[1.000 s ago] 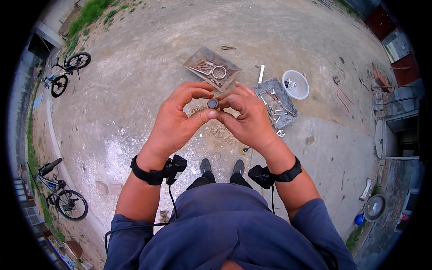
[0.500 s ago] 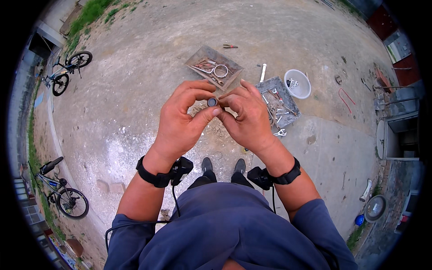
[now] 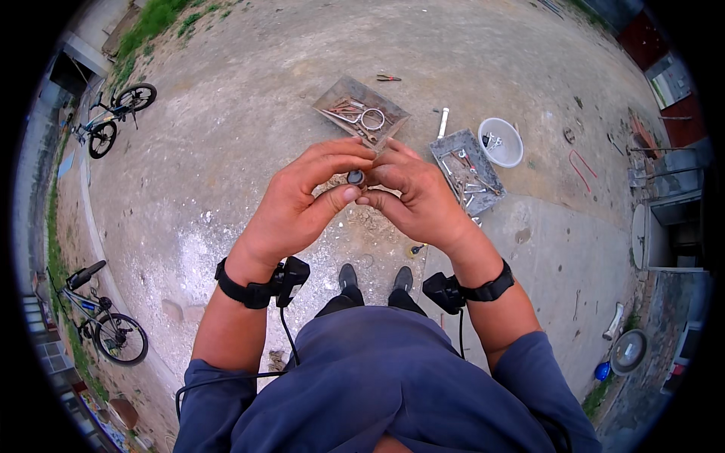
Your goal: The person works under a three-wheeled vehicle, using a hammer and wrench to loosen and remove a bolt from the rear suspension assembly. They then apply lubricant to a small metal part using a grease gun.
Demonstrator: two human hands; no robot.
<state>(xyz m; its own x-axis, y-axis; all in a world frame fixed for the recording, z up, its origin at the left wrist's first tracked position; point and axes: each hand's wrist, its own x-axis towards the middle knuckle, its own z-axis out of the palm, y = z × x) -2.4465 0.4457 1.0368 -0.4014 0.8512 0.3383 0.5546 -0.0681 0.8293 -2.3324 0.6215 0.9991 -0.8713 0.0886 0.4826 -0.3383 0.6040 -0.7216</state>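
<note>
A small dark metal cylinder with a round, hollow-looking end is held in front of me, between both hands. Thumb and fingers of my left hand pinch it from the left. My right hand closes on its right side, thumb below and bent fingers above; these fingers partly hide the piece. Just past my fingertips, on the ground, sits a rusty metal tray with tools and a shiny ring. A grey metal tray holding several wrenches lies beyond my right wrist.
Right of the trays stands a white basin with metal parts inside. Pliers, a white tube and a bent red rod lie on the ground. A small yellow-and-black object is near my shoes. Two bicycles stand at left.
Both hands have shifted slightly, and the cylinder has tipped and dropped a little in the fingers. My right fingers have drawn in closer to my left ones.
</note>
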